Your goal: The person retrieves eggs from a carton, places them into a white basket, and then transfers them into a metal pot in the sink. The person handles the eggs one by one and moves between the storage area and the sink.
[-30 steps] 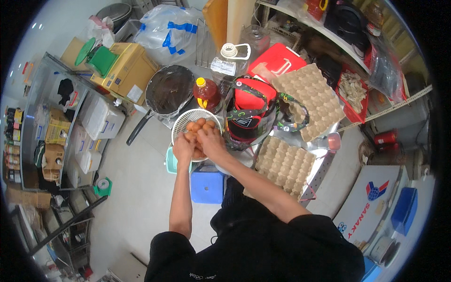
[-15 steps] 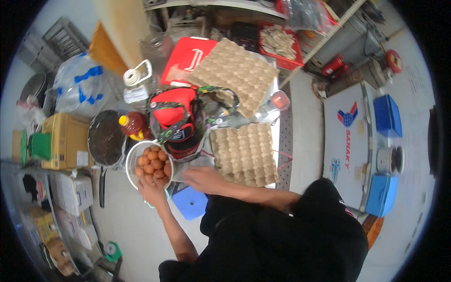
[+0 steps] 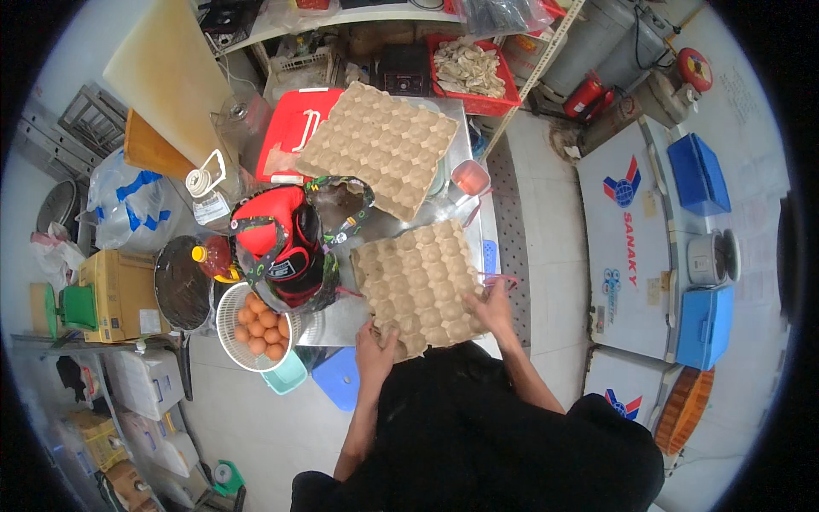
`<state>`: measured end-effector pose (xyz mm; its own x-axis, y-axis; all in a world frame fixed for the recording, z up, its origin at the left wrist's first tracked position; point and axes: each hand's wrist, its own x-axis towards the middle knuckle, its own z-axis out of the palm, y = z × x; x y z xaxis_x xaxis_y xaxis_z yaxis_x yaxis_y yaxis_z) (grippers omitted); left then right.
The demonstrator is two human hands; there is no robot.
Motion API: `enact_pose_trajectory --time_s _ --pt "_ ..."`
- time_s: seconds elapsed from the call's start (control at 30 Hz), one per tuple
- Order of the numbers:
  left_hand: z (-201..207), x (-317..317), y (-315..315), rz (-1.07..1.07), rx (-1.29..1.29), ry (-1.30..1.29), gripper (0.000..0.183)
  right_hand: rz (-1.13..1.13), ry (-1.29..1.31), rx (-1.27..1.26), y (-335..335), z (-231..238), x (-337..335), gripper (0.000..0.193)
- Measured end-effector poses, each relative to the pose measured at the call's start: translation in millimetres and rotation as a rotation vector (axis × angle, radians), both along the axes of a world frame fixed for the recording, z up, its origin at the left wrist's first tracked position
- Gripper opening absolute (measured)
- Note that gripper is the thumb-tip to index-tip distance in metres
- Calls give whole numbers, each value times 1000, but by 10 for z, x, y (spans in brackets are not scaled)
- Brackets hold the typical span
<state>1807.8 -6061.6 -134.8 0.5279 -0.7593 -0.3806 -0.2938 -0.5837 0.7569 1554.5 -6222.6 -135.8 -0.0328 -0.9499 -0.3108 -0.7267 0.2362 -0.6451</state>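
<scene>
Egg tray (image 3: 420, 284), brown and empty, is gripped at its near edge by the left hand (image 3: 375, 350) and right hand (image 3: 490, 309); a basket of eggs (image 3: 256, 327) sits nearby.

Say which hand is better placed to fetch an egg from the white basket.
Left. The left hand grips the egg tray on the side nearer the white basket; the right hand holds the far edge.

Steel table (image 3: 478, 224), two egg trays (image 3: 420, 284) (image 3: 378, 145), pink cup (image 3: 468, 178)
</scene>
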Motion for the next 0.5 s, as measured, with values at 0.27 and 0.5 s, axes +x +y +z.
enact_pose_trajectory --time_s 0.27,0.5 --pt "1316 -155 80 -118 -31 202 70 -49 -688 338 -16 1602 -437 57" --pt "1453 -546 -241 138 -505 797 62 -283 -813 -71 -626 2221 -699 44"
